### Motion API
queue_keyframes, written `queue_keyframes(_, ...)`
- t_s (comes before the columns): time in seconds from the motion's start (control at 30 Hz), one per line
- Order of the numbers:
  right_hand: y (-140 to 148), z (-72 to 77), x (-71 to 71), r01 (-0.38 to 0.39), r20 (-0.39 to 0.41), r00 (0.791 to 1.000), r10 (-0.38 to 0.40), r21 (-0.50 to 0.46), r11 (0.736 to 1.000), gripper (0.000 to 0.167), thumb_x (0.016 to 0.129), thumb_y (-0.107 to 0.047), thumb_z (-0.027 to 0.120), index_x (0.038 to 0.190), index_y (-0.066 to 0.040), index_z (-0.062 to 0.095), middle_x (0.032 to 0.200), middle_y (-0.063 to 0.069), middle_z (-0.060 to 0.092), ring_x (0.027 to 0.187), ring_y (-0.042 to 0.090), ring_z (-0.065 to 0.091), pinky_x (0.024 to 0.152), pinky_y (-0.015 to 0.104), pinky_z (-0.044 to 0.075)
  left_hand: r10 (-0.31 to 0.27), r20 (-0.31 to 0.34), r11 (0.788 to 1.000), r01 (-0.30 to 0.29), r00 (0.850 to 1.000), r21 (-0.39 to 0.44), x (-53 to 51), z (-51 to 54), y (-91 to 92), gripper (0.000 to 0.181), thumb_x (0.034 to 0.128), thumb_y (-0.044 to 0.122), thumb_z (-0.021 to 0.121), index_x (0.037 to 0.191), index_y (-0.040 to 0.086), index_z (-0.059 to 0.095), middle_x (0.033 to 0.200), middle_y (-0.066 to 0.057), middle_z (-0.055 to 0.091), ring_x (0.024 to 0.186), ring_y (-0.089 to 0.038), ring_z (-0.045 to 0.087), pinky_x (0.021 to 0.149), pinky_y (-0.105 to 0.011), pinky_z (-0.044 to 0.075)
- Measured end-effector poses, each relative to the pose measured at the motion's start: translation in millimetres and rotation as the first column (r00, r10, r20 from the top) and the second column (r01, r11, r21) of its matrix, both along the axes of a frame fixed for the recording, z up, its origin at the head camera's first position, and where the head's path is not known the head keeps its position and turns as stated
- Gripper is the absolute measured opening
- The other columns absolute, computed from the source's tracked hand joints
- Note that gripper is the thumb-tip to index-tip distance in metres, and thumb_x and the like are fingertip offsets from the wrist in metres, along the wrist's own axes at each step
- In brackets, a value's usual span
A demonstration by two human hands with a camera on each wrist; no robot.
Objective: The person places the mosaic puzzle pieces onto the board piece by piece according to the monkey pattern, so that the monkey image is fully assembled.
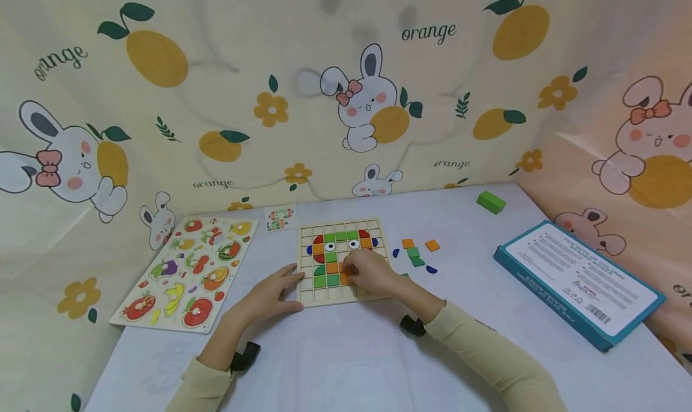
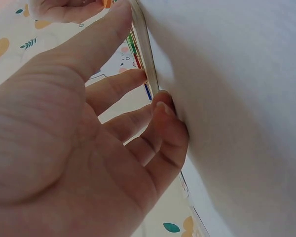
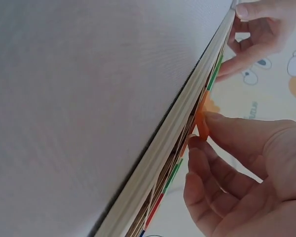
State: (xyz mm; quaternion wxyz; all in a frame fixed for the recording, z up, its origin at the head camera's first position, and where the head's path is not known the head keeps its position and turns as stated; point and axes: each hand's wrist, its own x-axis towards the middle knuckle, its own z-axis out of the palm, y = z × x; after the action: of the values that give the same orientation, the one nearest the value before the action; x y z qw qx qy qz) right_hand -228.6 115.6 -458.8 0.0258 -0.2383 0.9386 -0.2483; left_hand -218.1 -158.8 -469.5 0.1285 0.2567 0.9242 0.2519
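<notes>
A wooden grid board (image 1: 307, 296) lies on the white table, partly filled with coloured tiles and two eye pieces. My right hand (image 1: 372, 272) is over its lower middle and pinches an orange square tile (image 3: 202, 125) between thumb and fingertips. In the right wrist view that tile is tilted against the board's face. Along the board's left side, my left hand (image 1: 267, 295) touches the edge with thumb and fingers spread. The right hand hides some cells.
Loose orange, green and blue pieces (image 1: 414, 253) lie right of the board. Behind it on the left is a small pattern card (image 1: 280, 218). A fruit puzzle board (image 1: 189, 280) stands left, a blue box (image 1: 578, 286) right, and a green block (image 1: 491, 202) at the back.
</notes>
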Motion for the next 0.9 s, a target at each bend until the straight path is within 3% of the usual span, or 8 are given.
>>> queue_keyframes(0.2,0.1,1.3,2.2,-0.004,-0.004,1.000,0.005,0.047,0.999,0.013,0.086,-0.006,0.077,0.099,-0.008,0.078,0.095,-0.002,0.067,0.090,0.014,0.060,0.081,0.031,0.053,0.000,-0.004,1.000,0.000,1.000,-0.003,-0.3,-0.6,-0.5,0.072,0.0851,0.036,0.080,0.147,0.012,0.051,0.159,-0.019,0.031,0.144,-0.041,0.032,0.112,-0.056,0.034)
queue_keyframes(0.4,2.5,1.0,3.0,-0.036,-0.034,0.999,0.038,0.066,0.997,0.010,0.087,-0.007,0.077,0.095,-0.011,0.081,0.092,-0.003,0.073,0.092,0.015,0.065,0.080,0.029,0.055,-0.004,-0.004,1.000,0.004,1.000,-0.002,-0.5,-1.0,-0.6,0.072,0.0855,0.035,0.079,0.147,0.012,0.051,0.159,-0.019,0.031,0.144,-0.041,0.032,0.112,-0.056,0.034)
queue_keyframes(0.53,7.4,2.6,4.5,-0.062,-0.051,0.997,0.065,0.058,0.996,0.007,0.088,-0.011,0.076,0.093,-0.012,0.081,0.088,-0.005,0.072,0.085,0.012,0.064,0.074,0.026,0.054,-0.004,-0.004,1.000,0.004,1.000,-0.002,0.2,-1.3,-0.6,0.071,0.0856,0.035,0.079,0.147,0.011,0.051,0.159,-0.019,0.031,0.144,-0.041,0.032,0.112,-0.056,0.033)
queue_keyframes(0.7,29.4,14.6,5.3,0.009,-0.025,1.000,-0.009,0.008,1.000,0.008,0.089,-0.008,0.074,0.094,-0.008,0.080,0.088,-0.001,0.072,0.079,0.011,0.062,0.068,0.025,0.053,-0.010,0.002,1.000,0.010,1.000,-0.005,1.4,-1.2,-0.3,0.072,0.0861,0.035,0.079,0.147,0.011,0.050,0.159,-0.019,0.031,0.144,-0.041,0.031,0.112,-0.056,0.034)
queue_keyframes(0.9,78.7,30.1,2.1,0.106,-0.020,0.994,-0.107,-0.025,0.994,0.009,0.089,-0.002,0.071,0.095,-0.001,0.078,0.085,0.003,0.070,0.072,0.013,0.057,0.061,0.026,0.049,0.000,0.005,1.000,0.001,1.000,-0.005,1.4,1.4,-0.2,0.072,0.0859,0.035,0.079,0.147,0.011,0.050,0.159,-0.019,0.031,0.144,-0.041,0.032,0.111,-0.057,0.035)
